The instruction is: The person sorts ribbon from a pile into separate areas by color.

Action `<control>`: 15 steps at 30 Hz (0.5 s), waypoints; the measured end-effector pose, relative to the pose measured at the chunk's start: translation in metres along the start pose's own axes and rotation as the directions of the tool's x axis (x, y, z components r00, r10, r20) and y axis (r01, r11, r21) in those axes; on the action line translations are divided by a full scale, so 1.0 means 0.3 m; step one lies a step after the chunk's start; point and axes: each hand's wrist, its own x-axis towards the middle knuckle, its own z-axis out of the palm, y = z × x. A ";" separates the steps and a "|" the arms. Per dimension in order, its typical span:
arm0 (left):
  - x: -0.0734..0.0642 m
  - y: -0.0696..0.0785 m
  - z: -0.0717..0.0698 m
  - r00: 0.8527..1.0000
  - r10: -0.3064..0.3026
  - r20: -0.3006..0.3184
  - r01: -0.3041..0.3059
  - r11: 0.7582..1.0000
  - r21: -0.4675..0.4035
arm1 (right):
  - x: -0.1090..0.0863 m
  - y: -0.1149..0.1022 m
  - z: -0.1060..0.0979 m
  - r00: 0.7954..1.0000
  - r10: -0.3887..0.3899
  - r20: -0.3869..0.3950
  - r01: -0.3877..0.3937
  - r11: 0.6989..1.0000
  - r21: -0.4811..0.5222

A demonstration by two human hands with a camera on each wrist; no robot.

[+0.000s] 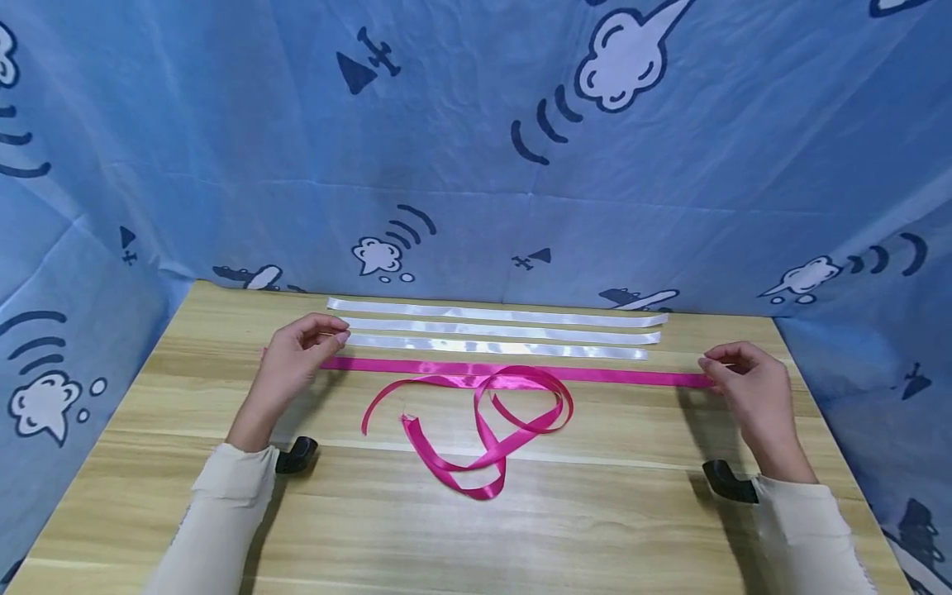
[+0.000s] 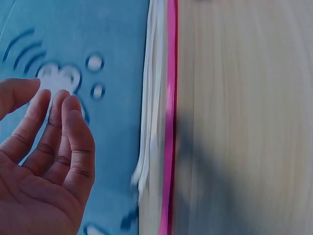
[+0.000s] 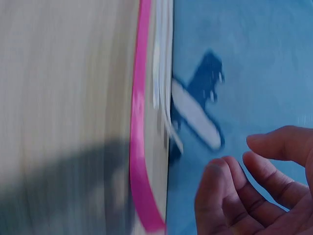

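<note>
A bright pink satin ribbon (image 1: 625, 376) lies stretched across the table. Over its left end hovers my left hand (image 1: 301, 351); the left wrist view shows the thumb apart from loosely bent fingers (image 2: 80, 147), nothing between them. My right hand (image 1: 754, 397) is by the ribbon's other end. Seen from the right wrist, its thumb and fingers (image 3: 212, 191) are parted and hold nothing, with the pink ribbon (image 3: 139, 127) lying off to the side. A second length of pink ribbon (image 1: 442, 471) curls in loose loops in front of the straight one.
Behind the pink ribbon, three shiny white ribbons (image 1: 498, 314) lie side by side, roughly parallel. The wooden table (image 1: 595, 529) ends at a blue patterned cloth (image 1: 461, 149) that hangs behind and along both sides. A black wrist mount (image 1: 297, 454) sticks out from each sleeve.
</note>
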 end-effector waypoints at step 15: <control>0.038 0.086 0.314 0.961 0.083 0.263 -0.077 0.996 -0.032 | -0.084 -0.143 0.225 0.948 -0.250 0.196 0.247 0.968 0.037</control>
